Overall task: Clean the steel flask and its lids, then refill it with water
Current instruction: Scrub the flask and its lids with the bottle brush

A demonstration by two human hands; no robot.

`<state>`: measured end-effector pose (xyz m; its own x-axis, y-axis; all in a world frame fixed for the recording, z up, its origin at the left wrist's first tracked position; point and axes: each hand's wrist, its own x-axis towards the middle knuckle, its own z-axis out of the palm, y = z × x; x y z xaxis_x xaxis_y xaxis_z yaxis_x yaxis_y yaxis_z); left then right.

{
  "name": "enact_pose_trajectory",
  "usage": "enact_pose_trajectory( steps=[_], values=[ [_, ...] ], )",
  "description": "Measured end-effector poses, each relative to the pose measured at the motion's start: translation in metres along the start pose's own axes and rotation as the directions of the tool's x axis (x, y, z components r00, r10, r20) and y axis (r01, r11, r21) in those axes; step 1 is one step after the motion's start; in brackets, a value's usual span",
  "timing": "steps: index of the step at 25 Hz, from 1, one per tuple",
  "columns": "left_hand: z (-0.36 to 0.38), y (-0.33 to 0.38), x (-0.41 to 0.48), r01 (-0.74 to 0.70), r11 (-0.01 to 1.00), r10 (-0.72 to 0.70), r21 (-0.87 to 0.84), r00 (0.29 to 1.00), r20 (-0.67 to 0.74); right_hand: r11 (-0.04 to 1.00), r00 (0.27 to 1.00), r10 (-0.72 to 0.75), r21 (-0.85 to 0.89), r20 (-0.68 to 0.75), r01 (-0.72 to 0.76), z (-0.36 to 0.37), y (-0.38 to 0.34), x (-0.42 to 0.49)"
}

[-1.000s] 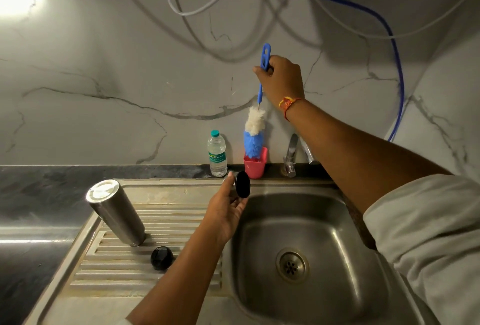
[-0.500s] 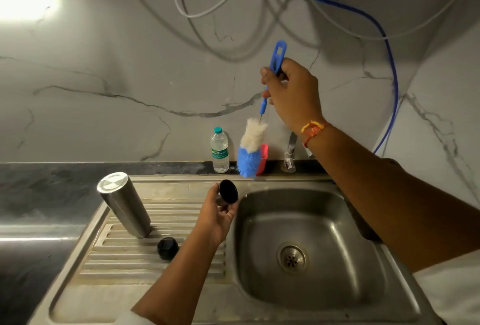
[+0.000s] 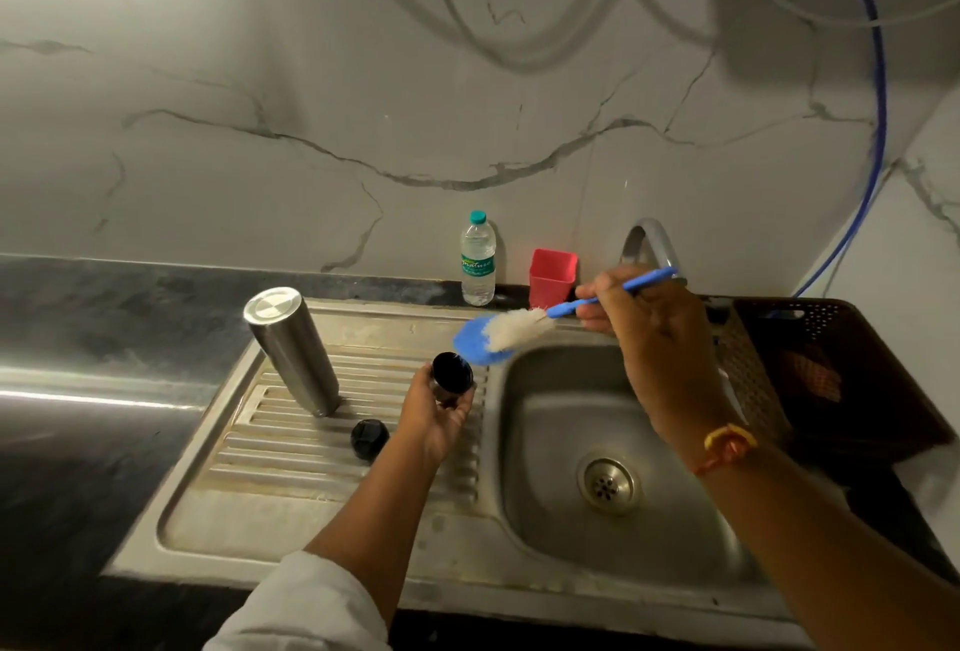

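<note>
Overhead, my left hand [image 3: 439, 416] grips the black lid [image 3: 452, 376] beside the sink [image 3: 550, 447], and my right hand [image 3: 657, 338] pinches the bottle brush [image 3: 501, 336] just above it. The steel flask [image 3: 291, 349] stands on the drainboard [image 3: 291, 460], round cap [image 3: 369, 439] nearby. A hard jab could knock the lid loose.

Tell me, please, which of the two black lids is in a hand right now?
The cup-shaped lid, held in the left hand just below the bottle brush. The rounded black lid lies untouched on the drainboard beside the steel flask.
</note>
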<state>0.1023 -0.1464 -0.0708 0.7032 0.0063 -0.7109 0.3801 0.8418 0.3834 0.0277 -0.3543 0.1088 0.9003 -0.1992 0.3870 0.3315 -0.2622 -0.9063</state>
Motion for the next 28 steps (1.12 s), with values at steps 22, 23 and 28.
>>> enact_pose_trajectory(
  steps=[22, 23, 28],
  values=[
    [0.035, 0.077, 0.017, -0.079, 0.997, 0.077, 0.016, 0.991, 0.112, 0.904, 0.632, -0.342, 0.061, 0.696, 0.422, 0.001, 0.020, -0.037],
    [0.036, 0.077, 0.017, -0.083, 0.997, 0.081, 0.011, 0.989, 0.123, 0.920, 0.632, -0.306, 0.051, 0.712, 0.389, 0.001, 0.022, -0.036],
    [0.032, 0.083, 0.011, -0.123, 0.992, 0.126, -0.029, 0.981, 0.146, 0.978, 0.613, 0.199, -0.113, 0.765, -0.176, -0.004, 0.042, -0.036]
  ],
)
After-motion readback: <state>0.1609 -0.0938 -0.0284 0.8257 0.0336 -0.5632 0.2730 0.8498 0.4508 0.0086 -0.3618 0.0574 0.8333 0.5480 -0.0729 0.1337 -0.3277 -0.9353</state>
